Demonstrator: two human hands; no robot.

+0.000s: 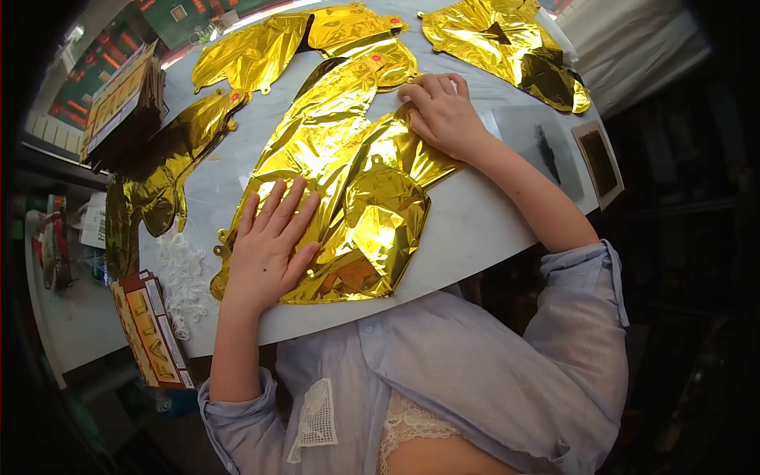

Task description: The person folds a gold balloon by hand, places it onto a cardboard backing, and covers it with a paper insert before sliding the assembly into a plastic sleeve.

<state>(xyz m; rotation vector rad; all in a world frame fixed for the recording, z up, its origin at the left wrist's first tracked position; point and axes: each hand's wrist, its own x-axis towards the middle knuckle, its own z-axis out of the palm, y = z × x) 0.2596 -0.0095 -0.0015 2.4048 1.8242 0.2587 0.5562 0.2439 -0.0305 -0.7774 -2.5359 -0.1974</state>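
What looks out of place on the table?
The foil balloon under the left hand is badly creased and folded over. A second balloon droops over the left edge of the table, and a card pack overhangs it beside tangled white string.

Shiny gold foil balloons on white table.

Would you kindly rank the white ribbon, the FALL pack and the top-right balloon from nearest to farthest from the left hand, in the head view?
1. White ribbon, just to the left of the left hand.
2. FALL pack, lower left, past the ribbon.
3. Top-right balloon, far across, beyond the right hand.
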